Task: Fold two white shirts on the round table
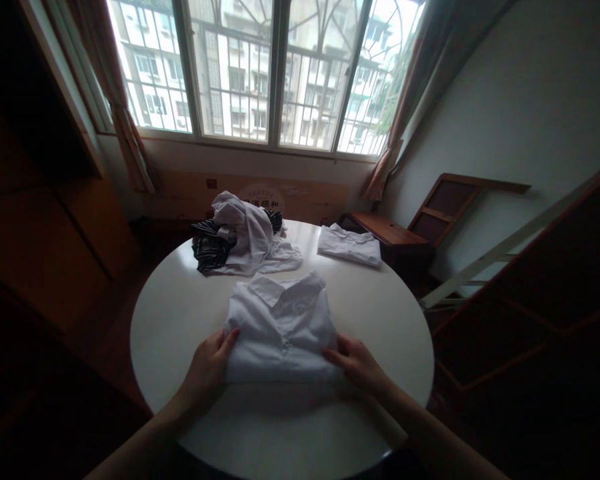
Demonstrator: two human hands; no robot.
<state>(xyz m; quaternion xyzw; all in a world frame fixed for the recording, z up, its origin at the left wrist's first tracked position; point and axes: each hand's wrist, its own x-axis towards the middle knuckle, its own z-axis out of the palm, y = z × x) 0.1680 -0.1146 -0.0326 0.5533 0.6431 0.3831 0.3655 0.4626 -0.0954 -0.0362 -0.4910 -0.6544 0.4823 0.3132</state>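
A white collared shirt (280, 333), folded into a rough rectangle, is at the middle of the round white table (180, 333), its collar toward the window. My left hand (210, 363) grips its left edge, thumb on top and the other fingers mostly hidden beneath. On the opposite edge, my right hand (357, 362) holds the cloth the same way, thumb over the top. The shirt's near edge seems slightly raised, with a shadow below it.
Behind the shirt lies a crumpled pile of white and black striped clothes (245, 233). A folded white garment (349, 245) rests at the table's back right. Beyond stand a wooden piece of furniture (390, 229) and a barred window (275, 73).
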